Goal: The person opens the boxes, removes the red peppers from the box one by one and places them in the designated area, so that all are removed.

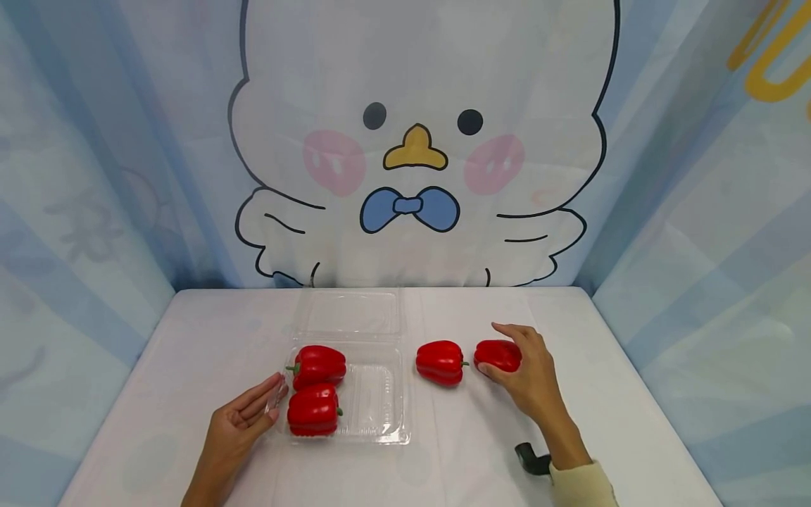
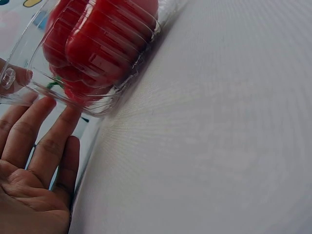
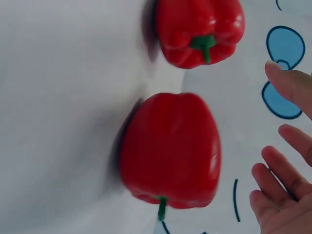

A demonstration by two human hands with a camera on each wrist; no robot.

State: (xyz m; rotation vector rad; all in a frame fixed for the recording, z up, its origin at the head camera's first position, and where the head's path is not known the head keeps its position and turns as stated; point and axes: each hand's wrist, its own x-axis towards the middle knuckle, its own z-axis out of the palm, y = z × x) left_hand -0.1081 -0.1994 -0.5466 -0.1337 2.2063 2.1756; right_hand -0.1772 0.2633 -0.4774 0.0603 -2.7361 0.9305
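My left hand (image 1: 233, 429) pinches the left edge of a clear plastic container (image 1: 380, 401) lying with its lid open. Left wrist view: the thumb shows through the plastic (image 2: 36, 63), the fingers (image 2: 48, 141) outside it. Two red bell peppers (image 1: 319, 366) (image 1: 313, 410) lie in the container's left half, one behind the other. To the right, my right hand (image 1: 532, 377) is spread around a third pepper (image 1: 497, 355), thumb and fingers apart. In the right wrist view a gap shows between this pepper (image 3: 170, 151) and the hand (image 3: 287, 161).
A fourth red pepper (image 1: 440, 362) lies on the white table (image 1: 456, 451) between the container and the right-hand pepper. The clear lid (image 1: 348, 313) extends toward the back. Behind the table hangs a printed cloth (image 1: 418, 70), with patterned cloth on both sides.
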